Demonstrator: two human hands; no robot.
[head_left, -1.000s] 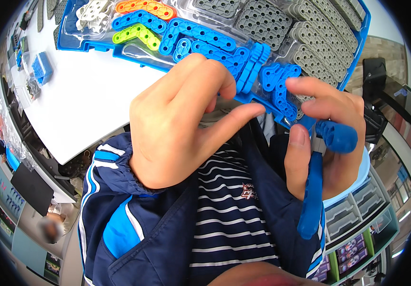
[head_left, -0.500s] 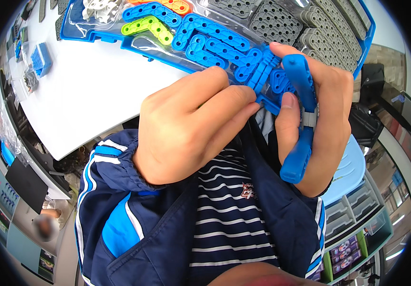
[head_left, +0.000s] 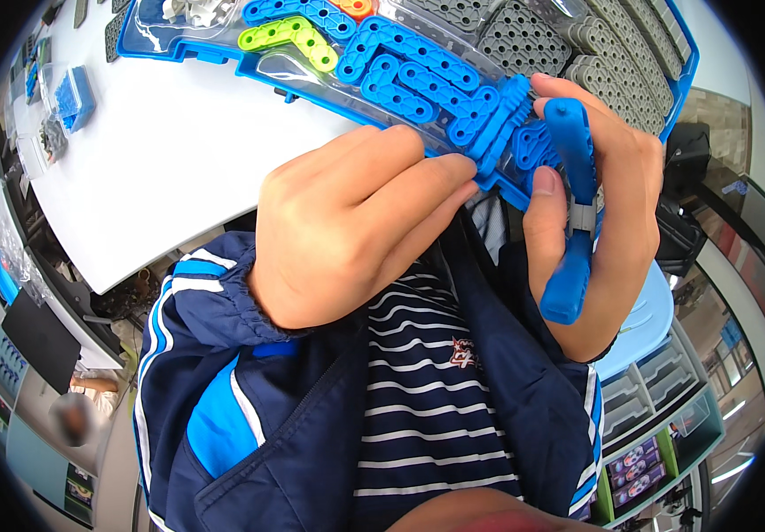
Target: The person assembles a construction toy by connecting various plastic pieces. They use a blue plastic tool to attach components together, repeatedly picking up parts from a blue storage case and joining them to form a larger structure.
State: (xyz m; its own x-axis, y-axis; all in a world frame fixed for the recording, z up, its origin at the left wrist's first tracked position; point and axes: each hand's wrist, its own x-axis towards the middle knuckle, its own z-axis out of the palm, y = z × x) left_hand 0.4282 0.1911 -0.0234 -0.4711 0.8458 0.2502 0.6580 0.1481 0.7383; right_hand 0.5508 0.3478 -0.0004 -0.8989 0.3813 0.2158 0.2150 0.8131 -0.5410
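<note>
My left hand (head_left: 347,226) is closed, thumb and fingers pressed together at the near edge of a blue-rimmed case. What it pinches, if anything, is hidden behind the fingers. Its fingertips meet the lower end of a ridged blue plastic piece (head_left: 504,124). My right hand (head_left: 617,204) grips a blue building-block assembly: two blue arms (head_left: 570,146) joined by a grey connector (head_left: 581,218). The thumb lies on the near side and the index finger reaches over the case. Flat blue hole-studded beams (head_left: 418,58) and a lime-green angled beam (head_left: 289,40) lie in the case.
The blue case rim (head_left: 196,51) runs along the far side, with grey perforated plates (head_left: 524,40) inside. A white table (head_left: 170,151) extends left, carrying a small clear box of blue pieces (head_left: 72,99). A light-blue chair (head_left: 644,319) stands at right; a person (head_left: 90,395) is at far left.
In the view, the case and its beams have shifted slightly right. My right hand has moved a little right with the blue assembly; my left hand has barely moved.
</note>
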